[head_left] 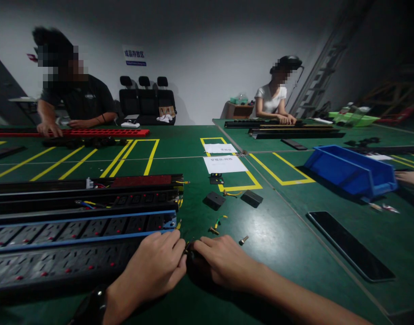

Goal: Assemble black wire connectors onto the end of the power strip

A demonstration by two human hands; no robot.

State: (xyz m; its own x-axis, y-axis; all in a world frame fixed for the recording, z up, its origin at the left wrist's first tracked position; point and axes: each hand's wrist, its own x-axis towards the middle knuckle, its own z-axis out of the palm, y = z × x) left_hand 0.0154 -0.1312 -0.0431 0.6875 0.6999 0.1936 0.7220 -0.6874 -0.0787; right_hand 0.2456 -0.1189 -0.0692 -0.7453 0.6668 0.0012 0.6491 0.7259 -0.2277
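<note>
My left hand (155, 264) is closed at the near end of a black power strip (58, 266) with red dots along its sockets. Close beside it, my right hand (223, 262) is closed too, fingertips pinched. Between the two sets of fingertips is something small and dark with a brassy glint, mostly hidden, and I cannot make out its kind. Behind my left hand lies a blue-edged power strip (125, 227). A short yellow-green wire (217, 223) with a metal end lies just beyond my right hand, and a bolt (244, 240) rests to its right.
Two black end caps (214, 200) (252, 198) and paper sheets (225, 164) lie ahead. At right are a phone (351, 246) and a blue bin (349, 171), with another person's hand (410, 178) beside it. Two people work across the green table (179, 153).
</note>
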